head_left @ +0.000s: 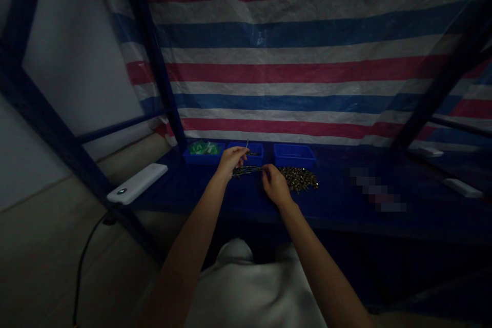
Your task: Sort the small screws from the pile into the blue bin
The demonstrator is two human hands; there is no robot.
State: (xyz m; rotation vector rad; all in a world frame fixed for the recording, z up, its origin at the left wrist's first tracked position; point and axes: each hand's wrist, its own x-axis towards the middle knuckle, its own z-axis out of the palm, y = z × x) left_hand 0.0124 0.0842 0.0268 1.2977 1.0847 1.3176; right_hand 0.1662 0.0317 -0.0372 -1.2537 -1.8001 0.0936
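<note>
My left hand [233, 160] pinches a thin, pale metal pin [247, 143] that points upward in front of the middle blue tray [230, 145]. A row of slim dark rods [249, 169] lies on the blue table between my hands. At its right end, the fingers of my right hand [274, 183] are bent together; whether they grip one of the rods is too dark to make out. Just right of that hand spreads a heap of small brassy metal parts [302, 179], partly covered by it.
A blue tray [187, 158] of green and clear plastic bags stands at the back left, another blue tray [294, 161] at the back right. A white box-shaped device [140, 182] with a cable lies left. Blue posts [154, 51] and a striped sheet [269, 72] bound the table.
</note>
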